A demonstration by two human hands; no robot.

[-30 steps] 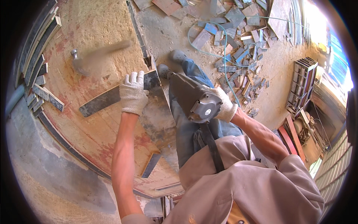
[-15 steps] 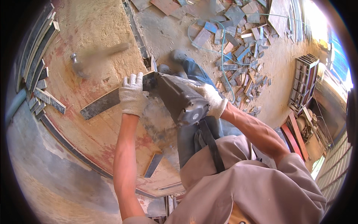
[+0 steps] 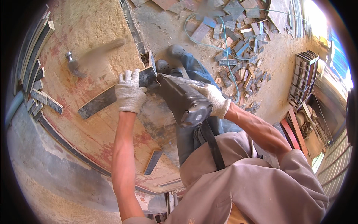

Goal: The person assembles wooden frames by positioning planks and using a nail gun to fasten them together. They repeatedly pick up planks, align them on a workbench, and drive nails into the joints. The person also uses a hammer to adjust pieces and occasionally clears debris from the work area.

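A dark curved strip of board [image 3: 100, 102] lies on the worn wooden work surface. My left hand [image 3: 130, 92], in a pale knit glove, is closed over the strip with its fingers across the far edge. In my gloved right hand [image 3: 214, 98] is a dark grey nail gun [image 3: 184, 102], gripped at its right side. Its narrow far end sits by the strip's right end, close to an upright sliver of board [image 3: 152, 61]. The tool's body hides how that tip meets the board. Beyond my left hand lies a hammer [image 3: 72, 65], its handle smeared in the picture.
Curved strips [image 3: 35, 48] and short offcuts [image 3: 50, 102] are stacked along the left edge. A small dark offcut [image 3: 153, 162] lies nearer me. Scrap boards [image 3: 238, 63] and a light blue hose [image 3: 226, 48] cover the floor ahead. A slatted crate [image 3: 304, 80] stands at right.
The left hand and the strip appear slightly further left, as does the hammer, so the view itself has shifted a little. Dust near the tool's tip looks thinner. Both grips are unchanged.
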